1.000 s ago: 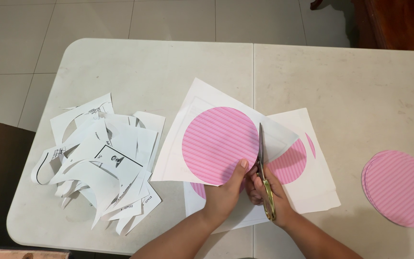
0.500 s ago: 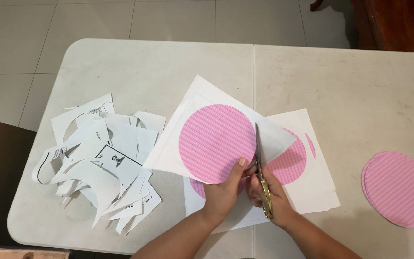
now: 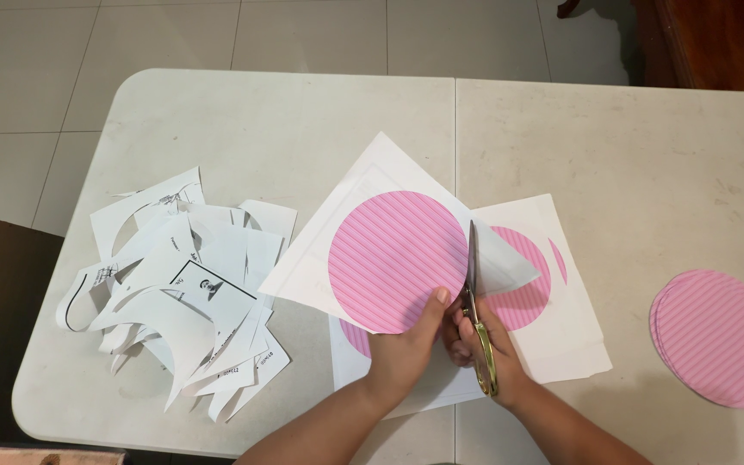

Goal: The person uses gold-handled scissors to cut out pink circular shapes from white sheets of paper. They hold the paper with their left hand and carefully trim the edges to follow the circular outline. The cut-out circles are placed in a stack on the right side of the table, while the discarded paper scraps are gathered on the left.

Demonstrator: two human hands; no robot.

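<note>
White folding table [image 3: 613,138], pale tiled floor [image 3: 36,60]

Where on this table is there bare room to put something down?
Bare table: the far strip beyond the held sheet, and the right half between the sheet stack and the pink circles. Crowded: scrap pile at left, both hands at the near edge.

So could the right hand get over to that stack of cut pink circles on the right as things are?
Probably yes. Bare table lies between the right hand and the stack of pink circles, with nothing standing in the way. But that hand is full with the scissors, so picking any up looks awkward.
</note>
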